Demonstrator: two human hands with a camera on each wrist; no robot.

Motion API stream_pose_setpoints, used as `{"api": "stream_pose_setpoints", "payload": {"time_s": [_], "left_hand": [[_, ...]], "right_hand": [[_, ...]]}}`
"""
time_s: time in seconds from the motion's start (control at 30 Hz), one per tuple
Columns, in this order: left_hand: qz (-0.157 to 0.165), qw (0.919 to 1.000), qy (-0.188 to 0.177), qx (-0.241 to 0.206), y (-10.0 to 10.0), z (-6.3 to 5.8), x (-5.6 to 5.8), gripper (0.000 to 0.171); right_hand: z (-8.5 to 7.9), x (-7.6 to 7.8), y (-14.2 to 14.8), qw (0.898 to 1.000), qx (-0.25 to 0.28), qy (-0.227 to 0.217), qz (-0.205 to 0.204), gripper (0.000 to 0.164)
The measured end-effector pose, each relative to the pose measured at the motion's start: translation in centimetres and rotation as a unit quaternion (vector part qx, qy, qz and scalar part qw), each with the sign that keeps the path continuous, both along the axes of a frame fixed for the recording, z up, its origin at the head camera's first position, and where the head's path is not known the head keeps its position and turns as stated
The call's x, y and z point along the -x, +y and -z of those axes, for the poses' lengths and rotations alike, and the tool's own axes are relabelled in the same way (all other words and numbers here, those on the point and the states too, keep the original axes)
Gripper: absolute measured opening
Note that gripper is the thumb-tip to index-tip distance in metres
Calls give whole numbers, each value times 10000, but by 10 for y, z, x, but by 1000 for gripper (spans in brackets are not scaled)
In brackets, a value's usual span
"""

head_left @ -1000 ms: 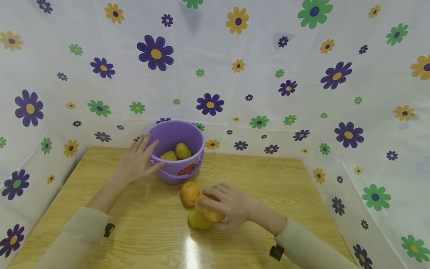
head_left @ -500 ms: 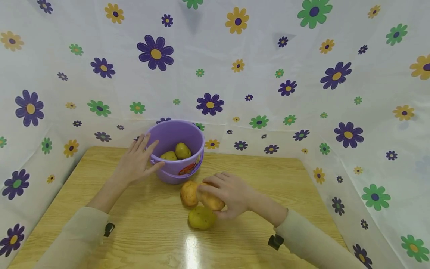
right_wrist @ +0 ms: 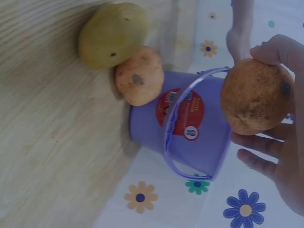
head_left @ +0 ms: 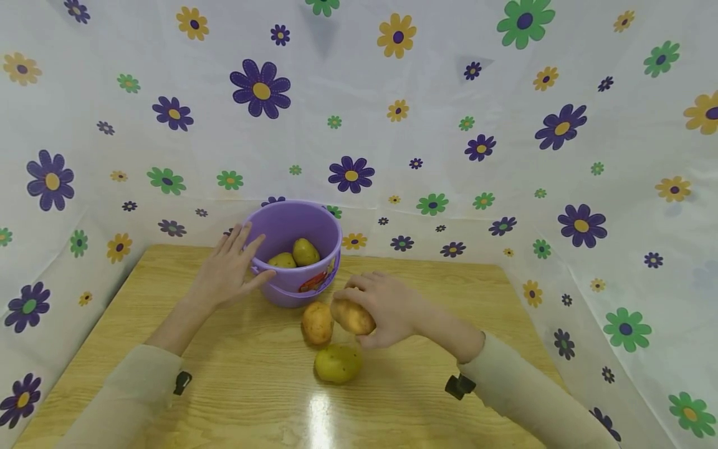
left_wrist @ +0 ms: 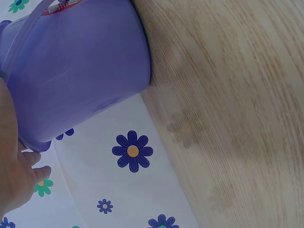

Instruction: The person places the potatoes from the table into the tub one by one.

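In the head view my right hand (head_left: 389, 308) grips a brown potato (head_left: 354, 317) between thumb and fingers, above the table. The right wrist view shows dirt marks on this potato's skin (right_wrist: 256, 97). Left of it a second brown potato (head_left: 317, 324) lies close to the base of the purple bucket (head_left: 280, 224). A yellow-green potato (head_left: 338, 363) lies nearer to me. Two yellow-green potatoes (head_left: 305, 252) show inside the bucket. Along the bucket's left rim rests my left hand (head_left: 221, 277), fingers extended and thumb at the front side.
The bucket's handle (right_wrist: 171, 137) hangs down across its front, by a red label (right_wrist: 183, 114). Behind the wooden table (head_left: 449, 293) and at both sides stands a white flower-print sheet (head_left: 437, 143).
My right hand has lifted the brown potato up and away from me, uncovering the yellow-green potato beneath. The left hand and the bucket have stayed put.
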State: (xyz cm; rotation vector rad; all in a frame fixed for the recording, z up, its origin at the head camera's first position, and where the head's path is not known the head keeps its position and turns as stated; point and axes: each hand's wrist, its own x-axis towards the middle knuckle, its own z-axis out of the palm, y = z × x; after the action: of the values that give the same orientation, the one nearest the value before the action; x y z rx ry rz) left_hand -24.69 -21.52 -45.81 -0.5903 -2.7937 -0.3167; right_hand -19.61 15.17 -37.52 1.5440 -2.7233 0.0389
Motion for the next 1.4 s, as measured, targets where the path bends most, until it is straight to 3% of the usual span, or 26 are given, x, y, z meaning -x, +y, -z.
{"api": "stream_pose_setpoints", "payload": {"time_s": [0.13, 0.57, 1.07, 1.4], "left_hand": [[0, 10000, -9, 4, 0, 0, 0, 89], [17, 10000, -38, -16, 0, -1, -1, 88], [15, 9999, -68, -115, 0, 0, -2, 88], [46, 9999, -6, -149, 0, 0, -1, 87]], "right_hand": [[-9, 3, -3, 9991, -131, -323, 253, 77], [-26, 26, -11, 9969, -120, -632, 455, 76], [-52, 44, -29, 9982, -212, -318, 451, 73], [-60, 56, -42, 9982, -299, 64, 507, 76]]}}
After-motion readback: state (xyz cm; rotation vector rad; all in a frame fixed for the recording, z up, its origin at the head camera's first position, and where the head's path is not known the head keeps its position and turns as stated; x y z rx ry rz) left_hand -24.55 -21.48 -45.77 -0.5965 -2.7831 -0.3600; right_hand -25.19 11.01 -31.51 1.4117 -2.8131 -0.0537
